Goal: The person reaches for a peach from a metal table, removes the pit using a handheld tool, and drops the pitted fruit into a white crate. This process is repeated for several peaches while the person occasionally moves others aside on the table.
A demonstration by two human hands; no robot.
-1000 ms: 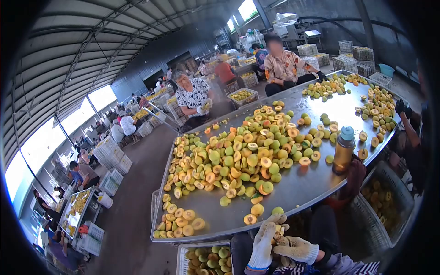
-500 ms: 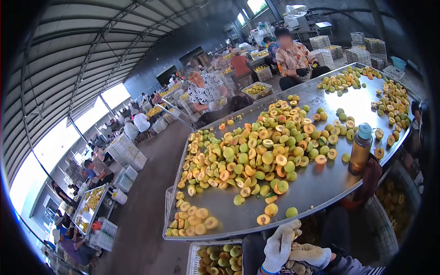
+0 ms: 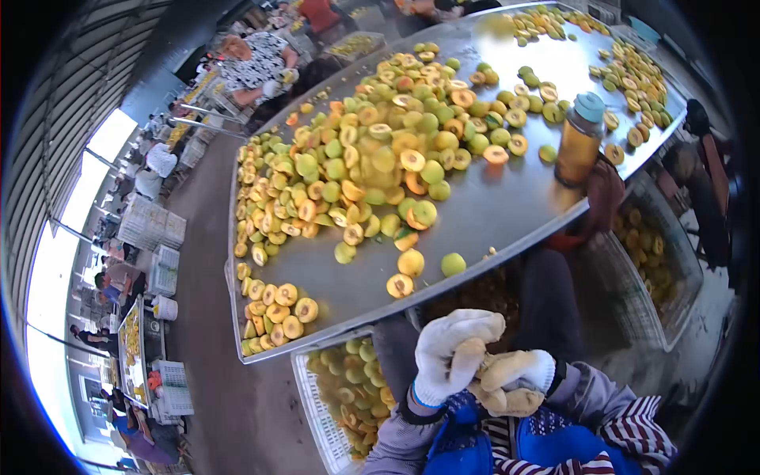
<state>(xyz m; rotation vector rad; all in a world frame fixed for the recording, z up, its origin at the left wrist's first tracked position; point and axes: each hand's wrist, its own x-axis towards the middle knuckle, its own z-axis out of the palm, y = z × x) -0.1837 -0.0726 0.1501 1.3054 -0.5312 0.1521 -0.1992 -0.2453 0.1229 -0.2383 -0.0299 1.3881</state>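
Observation:
Both hands wear white work gloves with stained tan fingers and meet over the lap, in front of the table edge. My left hand (image 3: 455, 352) has its fingers curled in against the other glove. My right hand (image 3: 514, 380) is closed too, its fingers bent and touching the left glove's fingertips. Whatever lies between them is hidden. Beyond the hands, the metal table (image 3: 332, 277) bears a large heap of halved and whole yellow-green fruit (image 3: 356, 158). Nearest to the hands are a cut half (image 3: 400, 286) and a green fruit (image 3: 453, 264) by the edge.
A brown bottle with a teal lid (image 3: 580, 142) stands at the table's right. White crates of fruit sit below, one left (image 3: 317, 412) and one right (image 3: 673, 317). A person in a patterned shirt (image 3: 257, 63) works across the table; others sit farther left.
The view has tilted down and turned, so the table appears higher and farther left, and more of the lap and lower crates shows. Both gloved hands remain together.

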